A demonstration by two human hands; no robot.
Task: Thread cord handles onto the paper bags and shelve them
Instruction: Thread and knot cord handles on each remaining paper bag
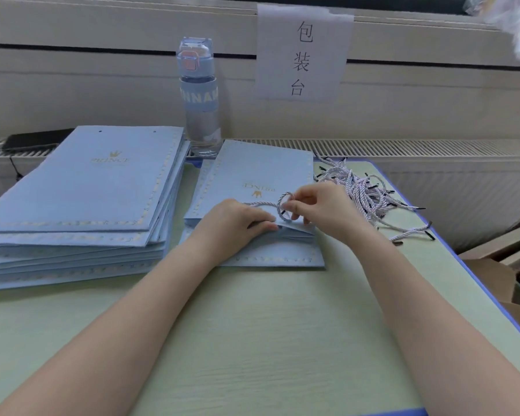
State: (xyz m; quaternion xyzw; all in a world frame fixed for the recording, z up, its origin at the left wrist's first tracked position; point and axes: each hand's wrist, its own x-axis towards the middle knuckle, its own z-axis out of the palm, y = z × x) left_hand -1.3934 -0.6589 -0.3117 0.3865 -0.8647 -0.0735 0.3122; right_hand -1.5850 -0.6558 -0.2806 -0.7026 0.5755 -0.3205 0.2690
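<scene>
In the head view we see a bag [252, 175] lying flat on the bench [252, 325], its open edge toward us. Our left hand [234, 219] presses down on that edge with fingers nearly straight. Our right hand [321, 205] pinches a looped cord [261, 204] just above it. The two hands are nearly touching. A cord pile [360, 190] lies right of the bag, a stack [81, 187] of bags lies left, and a bottle [198, 94] stands behind.
</scene>
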